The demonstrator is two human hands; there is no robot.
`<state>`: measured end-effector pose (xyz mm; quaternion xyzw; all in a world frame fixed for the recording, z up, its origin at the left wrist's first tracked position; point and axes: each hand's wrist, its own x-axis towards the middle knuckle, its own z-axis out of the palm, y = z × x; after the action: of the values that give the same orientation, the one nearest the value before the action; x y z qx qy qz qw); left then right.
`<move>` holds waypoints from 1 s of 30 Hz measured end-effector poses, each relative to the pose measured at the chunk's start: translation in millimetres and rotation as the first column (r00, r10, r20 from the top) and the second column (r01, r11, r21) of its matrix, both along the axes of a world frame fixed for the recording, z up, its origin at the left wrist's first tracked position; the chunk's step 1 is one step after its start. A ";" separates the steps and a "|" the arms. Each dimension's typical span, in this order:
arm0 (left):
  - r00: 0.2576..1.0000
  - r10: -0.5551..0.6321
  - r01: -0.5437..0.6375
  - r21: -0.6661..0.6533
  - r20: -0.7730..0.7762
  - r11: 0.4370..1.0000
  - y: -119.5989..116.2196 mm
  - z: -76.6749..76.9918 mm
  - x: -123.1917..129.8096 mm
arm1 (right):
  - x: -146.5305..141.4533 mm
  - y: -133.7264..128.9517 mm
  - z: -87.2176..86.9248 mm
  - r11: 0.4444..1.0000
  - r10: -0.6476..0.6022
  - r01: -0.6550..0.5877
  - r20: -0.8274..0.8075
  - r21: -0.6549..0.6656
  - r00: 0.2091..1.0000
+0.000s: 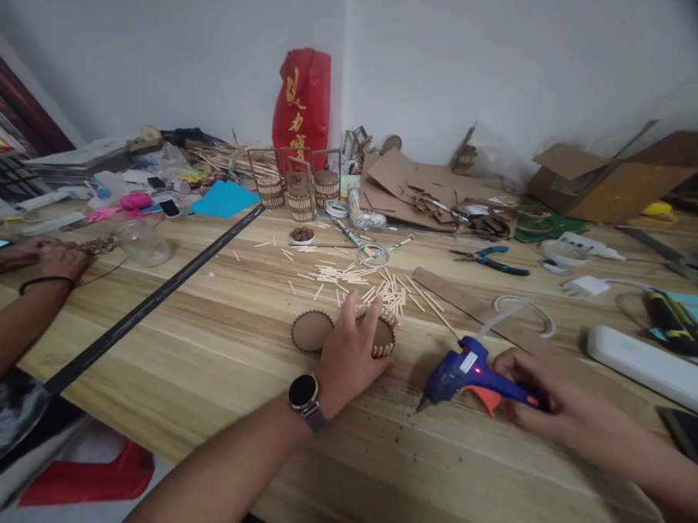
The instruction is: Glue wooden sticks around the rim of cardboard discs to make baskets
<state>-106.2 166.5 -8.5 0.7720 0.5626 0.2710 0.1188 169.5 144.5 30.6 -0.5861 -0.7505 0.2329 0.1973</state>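
Note:
My left hand (353, 354), with a watch on its wrist, reaches over a small round basket base (385, 335) edged with short upright sticks. Its fingers are spread and its thumb lies along the near rim; the hand hides part of the base. Just left of it lies a brown disc (312, 332) with a toothed edge. My right hand (525, 392) is wrapped round the handle of a blue hot glue gun (461, 372) with an orange trigger and a lit red light. The nozzle points down left, close to the tabletop. Loose short wooden sticks (349, 274) lie scattered beyond my left hand.
Finished little baskets (301, 198) stand at the back before a red bag (304, 101). A dark strip (154, 301) crosses the table on the left, beside another person's hands (60, 259). Pliers (491, 260), a cardboard strip (472, 302) and a white bar (654, 368) lie right.

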 end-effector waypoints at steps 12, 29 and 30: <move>0.999 -0.007 0.007 -0.004 0.031 1.000 0.6 -3.1 -0.9 | -28.0 -5.2 -33.3 0.920 -0.352 0.238 -0.384 -0.312 0.854; 0.999 -0.019 0.019 0.010 0.045 1.000 1.2 -5.6 -2.1 | -48.6 -4.0 -27.1 0.968 -0.156 0.081 -0.313 -0.238 0.937; 0.999 -0.019 0.018 0.012 0.046 1.000 1.1 -5.5 -2.1 | -49.3 -4.3 -26.7 0.971 -0.148 0.081 -0.294 -0.226 0.944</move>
<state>-108.3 167.6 -14.0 0.7714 0.5510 0.2908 0.1296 120.2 140.2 3.9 -0.6028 -0.6461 0.3878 0.2623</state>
